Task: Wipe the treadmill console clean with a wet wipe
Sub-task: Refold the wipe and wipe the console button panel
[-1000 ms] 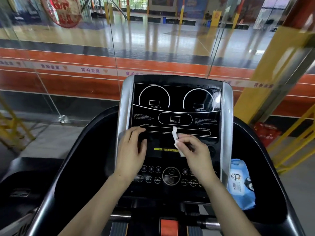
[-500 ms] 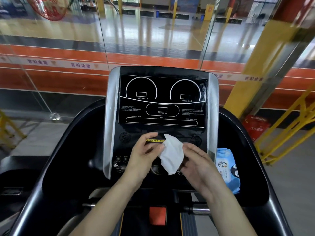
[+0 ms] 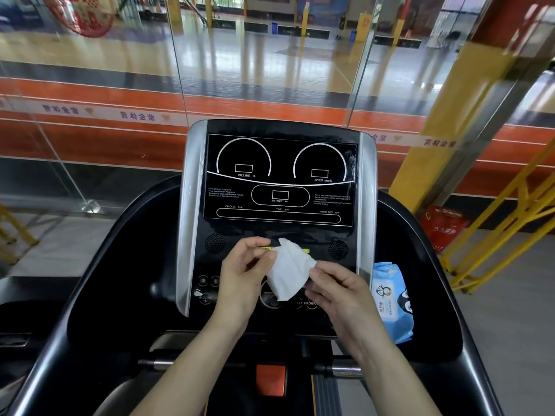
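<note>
The treadmill console (image 3: 279, 181) is a black panel with white dial markings and silver side rails, straight ahead of me. A white wet wipe (image 3: 289, 270) hangs spread between both hands, just in front of the console's lower button area. My left hand (image 3: 241, 274) pinches its upper left edge with thumb and fingertips. My right hand (image 3: 338, 291) pinches its right edge. The wipe and my hands hide part of the yellow label strip and the centre buttons.
A blue pack of wet wipes (image 3: 392, 301) lies in the right tray of the black console housing (image 3: 420, 295). An orange safety key block (image 3: 270, 379) sits below the console. Glass panels (image 3: 270, 70) stand behind, yellow railings (image 3: 495, 241) and a red box (image 3: 444, 229) to the right.
My hands came down off the display to the button area. The wipe, bunched in my right hand a second ago, is now opened out and held by both hands.
</note>
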The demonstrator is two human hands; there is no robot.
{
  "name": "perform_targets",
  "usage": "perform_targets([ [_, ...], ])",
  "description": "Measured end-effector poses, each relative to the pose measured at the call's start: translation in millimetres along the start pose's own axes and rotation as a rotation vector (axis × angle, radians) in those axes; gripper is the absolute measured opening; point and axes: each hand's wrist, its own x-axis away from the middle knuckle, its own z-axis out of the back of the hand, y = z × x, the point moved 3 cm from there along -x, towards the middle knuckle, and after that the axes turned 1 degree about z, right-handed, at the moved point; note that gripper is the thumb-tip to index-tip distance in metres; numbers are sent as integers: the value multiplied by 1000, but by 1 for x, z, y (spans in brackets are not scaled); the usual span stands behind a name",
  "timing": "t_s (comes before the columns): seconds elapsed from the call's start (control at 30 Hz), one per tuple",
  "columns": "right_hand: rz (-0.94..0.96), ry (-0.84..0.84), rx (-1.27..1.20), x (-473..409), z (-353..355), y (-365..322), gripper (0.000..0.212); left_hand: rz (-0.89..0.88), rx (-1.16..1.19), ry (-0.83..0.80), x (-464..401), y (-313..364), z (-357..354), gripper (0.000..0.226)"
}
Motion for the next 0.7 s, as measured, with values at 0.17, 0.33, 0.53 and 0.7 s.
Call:
perform_targets([
  [0.17, 229, 43, 218, 0, 7, -5, 19, -51, -53, -85, 3, 5, -2, 25],
  [0.33, 311, 17, 300, -2, 10, -9, 16, -64, -74, -145, 3, 7, 0, 33],
  [0.53, 343, 23, 344, -11, 12, -10, 17, -3, -158, -243, 2, 1, 3, 18],
  [0.7, 363, 21, 371, -18, 7, -7, 21, 17, -210, -335, 3, -1, 3, 12],
])
